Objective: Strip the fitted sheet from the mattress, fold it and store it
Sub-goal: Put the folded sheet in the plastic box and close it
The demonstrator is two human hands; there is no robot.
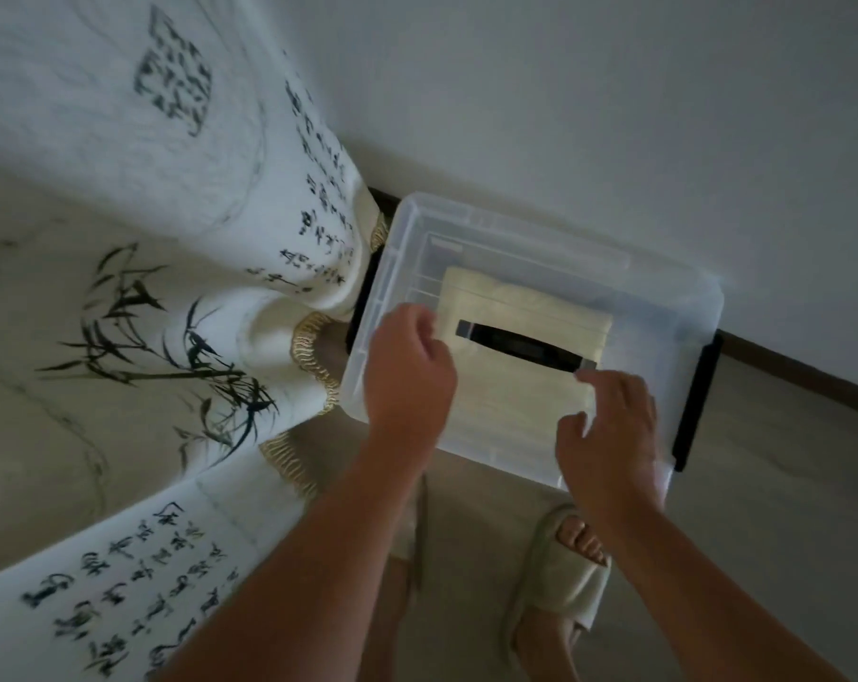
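Observation:
A clear plastic storage box (663,307) stands on the floor against the wall, and its see-through lid carries a black handle (525,348). Through the lid I see the folded cream sheet (525,307) lying flat inside. My left hand (407,376) hovers over the box's left side, fingers loosely curled and holding nothing. My right hand (614,435) is over the near right part of the lid with its fingers spread, the fingertips close to the handle's right end. Whether either hand touches the lid I cannot tell.
A white bed cover (136,297) printed with black calligraphy and bamboo hangs at the left, its fringe beside the box. Black latches (696,401) sit on the box's ends. My slippered feet (559,568) stand just before the box. A grey wall rises behind.

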